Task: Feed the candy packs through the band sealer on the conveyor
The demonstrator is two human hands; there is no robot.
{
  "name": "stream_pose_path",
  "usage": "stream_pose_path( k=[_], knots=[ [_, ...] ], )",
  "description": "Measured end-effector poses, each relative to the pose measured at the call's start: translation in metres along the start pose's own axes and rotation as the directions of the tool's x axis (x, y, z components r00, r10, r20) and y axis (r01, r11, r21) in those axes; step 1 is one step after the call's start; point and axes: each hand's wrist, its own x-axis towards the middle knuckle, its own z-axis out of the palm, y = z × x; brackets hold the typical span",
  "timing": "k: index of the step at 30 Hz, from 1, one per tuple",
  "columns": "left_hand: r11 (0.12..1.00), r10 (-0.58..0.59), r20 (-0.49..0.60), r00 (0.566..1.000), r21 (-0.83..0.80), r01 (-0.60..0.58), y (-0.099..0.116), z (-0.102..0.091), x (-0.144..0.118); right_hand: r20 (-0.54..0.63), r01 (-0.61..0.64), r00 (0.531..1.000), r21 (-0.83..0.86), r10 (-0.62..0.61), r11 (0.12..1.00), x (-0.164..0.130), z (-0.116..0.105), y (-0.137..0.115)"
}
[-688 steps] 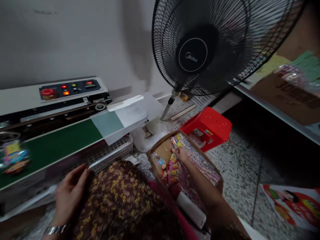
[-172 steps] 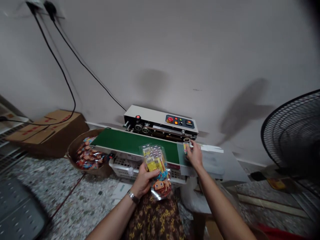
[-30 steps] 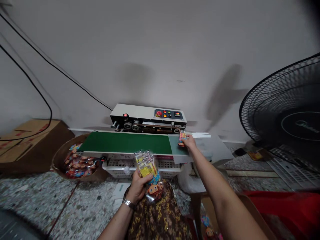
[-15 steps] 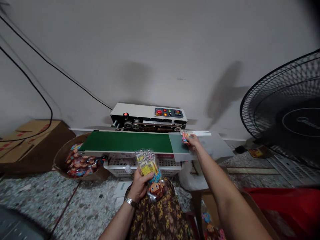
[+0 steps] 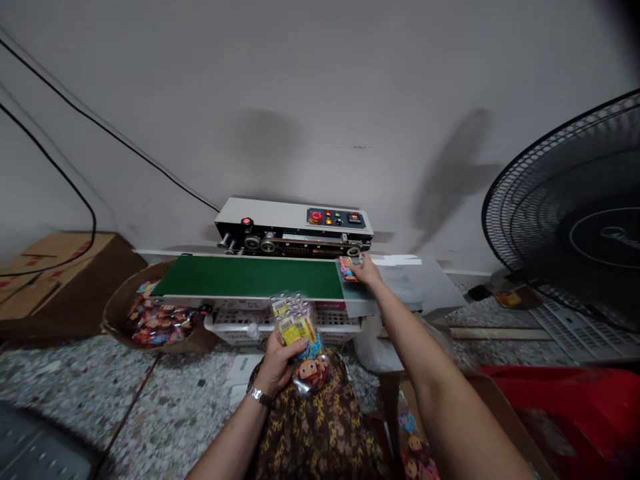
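Observation:
My left hand (image 5: 281, 360) is closed on a fanned stack of clear plastic packets (image 5: 303, 337) with yellow barcode labels and a brown cartoon figure, held above my lap. Out at the right end of the green conveyor belt (image 5: 250, 277), my right hand (image 5: 367, 271) grips one small packet (image 5: 347, 269) with a red and blue print. That packet lies over the clear sheet at the belt's end, close to the intake of the band sealing machine (image 5: 295, 223). Red lamps and a lit display show on the machine's panel.
A round carton (image 5: 165, 327) of packets stands left of the belt, beside a closed cardboard box (image 5: 60, 287). Under the belt is a white basket (image 5: 235, 333). An open box (image 5: 413, 433) with packets sits at lower right, near a red stool (image 5: 560, 400). A fan (image 5: 575, 220) stands at right.
My right hand has moved left with its packet, toward the sealing machine's intake and the green belt. My left hand still holds the stack in nearly the same place.

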Motion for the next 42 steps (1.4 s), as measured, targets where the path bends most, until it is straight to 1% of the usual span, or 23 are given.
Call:
stream_pose_path(
  k=[2, 3, 5, 6, 8, 9, 11, 13, 16, 18, 19, 21, 23, 25, 27, 31, 33, 34, 36, 38, 39, 40, 42],
  knots=[
    [1.0, 0.002, -0.001, 1.0, -0.012, -0.002, 0.002, 0.002, 0.0, 0.016, 0.164, 0.986, -0.129, -0.163, 0.978, -0.017, 0.003, -0.013],
    [1.0, 0.002, -0.003, 1.0, -0.021, -0.002, 0.003, 0.004, 0.0, 0.044, 0.255, 0.967, -0.144, -0.251, 0.956, -0.03, 0.004, -0.018],
    [0.999, 0.018, -0.011, 1.0, -0.036, -0.019, 0.009, 0.007, 0.002, 0.154, 0.391, 0.912, -0.045, -0.38, 0.919, -0.061, 0.006, -0.026],
    [0.999, 0.033, -0.019, 0.999, -0.043, -0.034, 0.012, 0.009, 0.003, 0.222, 0.421, 0.88, 0.045, -0.42, 0.906, -0.079, 0.007, -0.03],
    [0.997, 0.061, -0.022, 0.998, -0.044, -0.062, 0.018, 0.011, 0.005, 0.345, 0.422, 0.817, 0.189, -0.463, 0.887, -0.112, 0.008, -0.035],
    [0.997, 0.072, -0.019, 0.997, -0.042, -0.072, 0.02, 0.012, 0.006, 0.383, 0.412, 0.795, 0.228, -0.47, 0.882, -0.127, 0.008, -0.038],
    [0.996, 0.086, -0.002, 0.996, -0.033, -0.086, 0.024, 0.015, 0.006, 0.405, 0.408, 0.779, 0.251, -0.478, 0.878, -0.149, 0.011, -0.043],
    [0.995, 0.099, 0.015, 0.995, -0.028, -0.099, 0.025, 0.018, 0.005, 0.363, 0.448, 0.784, 0.23, -0.503, 0.864, -0.16, 0.013, -0.049],
    [0.994, 0.106, 0.008, 0.994, -0.026, -0.105, 0.024, 0.021, 0.004, 0.204, 0.522, 0.812, 0.162, -0.547, 0.837, -0.162, 0.017, -0.057],
    [0.994, 0.105, -0.016, 0.994, -0.031, -0.106, 0.024, 0.021, 0.003, 0.109, 0.514, 0.84, 0.156, -0.532, 0.844, -0.161, 0.02, -0.06],
    [0.994, 0.106, -0.024, 0.994, -0.032, -0.107, 0.025, 0.02, 0.002, 0.089, 0.496, 0.853, 0.171, -0.515, 0.851, -0.16, 0.022, -0.062],
    [0.992, 0.118, -0.022, 0.993, -0.035, -0.119, 0.026, 0.019, 0.001, 0.125, 0.463, 0.861, 0.213, -0.494, 0.86, -0.16, 0.025, -0.063],
    [0.99, 0.138, -0.008, 0.99, -0.038, -0.138, 0.029, 0.018, -0.001, 0.202, 0.444, 0.844, 0.253, -0.496, 0.859, -0.162, 0.029, -0.063],
    [0.985, 0.162, -0.006, 0.987, -0.051, -0.162, 0.031, 0.017, -0.002, 0.233, 0.441, 0.831, 0.279, -0.506, 0.853, -0.165, 0.034, -0.064],
    [0.981, 0.177, -0.017, 0.984, -0.074, -0.178, 0.032, 0.017, -0.004, 0.187, 0.429, 0.846, 0.316, -0.499, 0.846, -0.168, 0.04, -0.066],
    [0.977, 0.176, -0.023, 0.984, -0.118, -0.178, 0.036, 0.014, -0.009, 0.035, 0.315, 0.925, 0.483, -0.377, 0.817, -0.17, 0.057, -0.072],
    [0.975, 0.18, -0.042, 0.983, -0.124, -0.184, 0.039, 0.011, -0.011, 0.012, 0.255, 0.949, 0.558, -0.315, 0.79, -0.171, 0.063, -0.075],
    [0.973, 0.185, -0.055, 0.981, -0.127, -0.191, 0.041, 0.01, -0.012, 0.032, 0.231, 0.951, 0.582, -0.306, 0.78, -0.172, 0.065, -0.075],
    [0.969, 0.199, -0.069, 0.977, -0.135, -0.207, 0.044, 0.007, -0.013, 0.12, 0.205, 0.934, 0.59, -0.337, 0.781, -0.174, 0.066, -0.074],
    [0.964, 0.219, -0.07, 0.973, -0.141, -0.227, 0.045, 0.005, -0.014, 0.218, 0.222, 0.893, 0.546, -0.393, 0.808, -0.177, 0.065, -0.07],
    [0.961, 0.23, -0.071, 0.971, -0.141, -0.238, 0.045, 0.005, -0.014, 0.238, 0.242, 0.88, 0.518, -0.411, 0.82, -0.177, 0.063, -0.068],
    [0.958, 0.24, -0.072, 0.968, -0.141, -0.248, 0.044, 0.005, -0.013, 0.234, 0.262, 0.879, 0.492, -0.416, 0.83, -0.177, 0.062, -0.065],
    [0.953, 0.261, -0.073, 0.963, -0.142, -0.269, 0.042, 0.005, -0.011, 0.179, 0.278, 0.899, 0.469, -0.399, 0.838, -0.175, 0.06, -0.061]
  ],
)
